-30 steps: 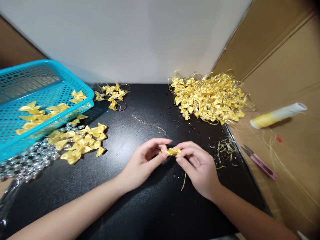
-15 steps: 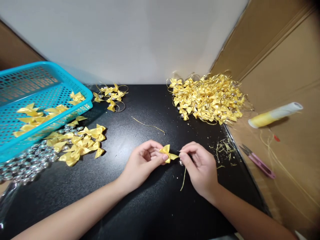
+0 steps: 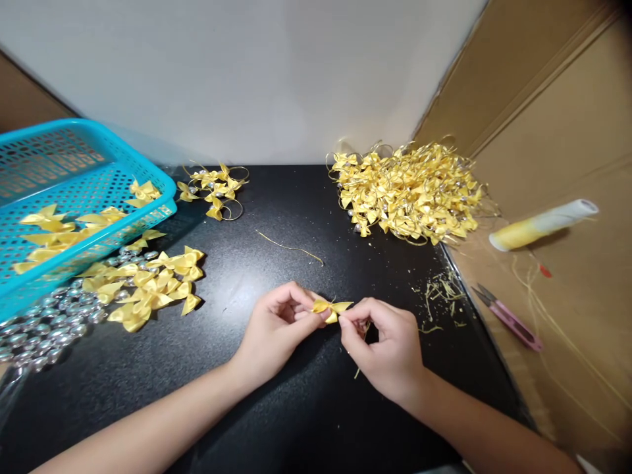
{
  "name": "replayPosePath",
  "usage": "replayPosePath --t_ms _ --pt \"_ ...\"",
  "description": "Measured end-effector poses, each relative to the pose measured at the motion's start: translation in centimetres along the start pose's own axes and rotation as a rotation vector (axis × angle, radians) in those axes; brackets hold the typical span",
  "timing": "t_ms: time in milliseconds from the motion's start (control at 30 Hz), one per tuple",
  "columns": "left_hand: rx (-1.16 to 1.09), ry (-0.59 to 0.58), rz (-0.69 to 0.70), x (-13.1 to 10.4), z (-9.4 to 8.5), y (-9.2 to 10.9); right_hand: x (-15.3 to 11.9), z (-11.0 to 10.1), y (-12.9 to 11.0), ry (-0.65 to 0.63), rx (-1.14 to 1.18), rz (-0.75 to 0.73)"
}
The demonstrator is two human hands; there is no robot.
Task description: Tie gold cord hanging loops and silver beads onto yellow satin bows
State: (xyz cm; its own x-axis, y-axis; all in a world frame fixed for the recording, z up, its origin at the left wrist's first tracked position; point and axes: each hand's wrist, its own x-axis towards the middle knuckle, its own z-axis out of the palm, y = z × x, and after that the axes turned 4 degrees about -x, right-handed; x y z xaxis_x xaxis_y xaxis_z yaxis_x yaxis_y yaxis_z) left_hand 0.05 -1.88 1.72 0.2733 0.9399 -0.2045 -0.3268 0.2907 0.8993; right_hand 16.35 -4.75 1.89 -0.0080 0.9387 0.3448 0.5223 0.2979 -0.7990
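Between the thumb and fingers of my left hand is a yellow satin ribbon bow, held just above the black table. My right hand is closed in a pinch at the bow's right tail, its fingertips almost touching it. A gold cord shows below the right hand, which seems to hold it; the upper part is hidden by the fingers. Whether a needle is also in that pinch cannot be seen.
Left stands a turquoise basket with bows. Beside it lie loose bows and silver beads. Finished looped bows are heaped back right, a smaller group back left. Thread snips, a spool tube and cord scraps lie right.
My right hand has moved left, up to the bow. The bow has tilted in my left hand, and the silver bead that hung by my right fingers is now mostly hidden.
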Motion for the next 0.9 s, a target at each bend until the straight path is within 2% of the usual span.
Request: replayPosePath --t_ms 267,500,700,900 --pt "0.039 0.004 0.070 -0.18 -0.11 -0.10 0.01 0.14 -0.18 0.032 0.002 -0.008" --pt "0.068 0.000 0.078 -0.26 -0.28 -0.25 -0.06 0.14 -0.12 0.023 0.001 -0.001" --pt "0.046 0.028 0.052 -0.23 -0.01 -0.05 -0.14 0.29 -0.04 0.019 0.032 -0.006" --pt "-0.017 0.049 -0.035 -0.09 0.10 0.06 -0.08 0.06 0.21 0.025 0.063 -0.002"
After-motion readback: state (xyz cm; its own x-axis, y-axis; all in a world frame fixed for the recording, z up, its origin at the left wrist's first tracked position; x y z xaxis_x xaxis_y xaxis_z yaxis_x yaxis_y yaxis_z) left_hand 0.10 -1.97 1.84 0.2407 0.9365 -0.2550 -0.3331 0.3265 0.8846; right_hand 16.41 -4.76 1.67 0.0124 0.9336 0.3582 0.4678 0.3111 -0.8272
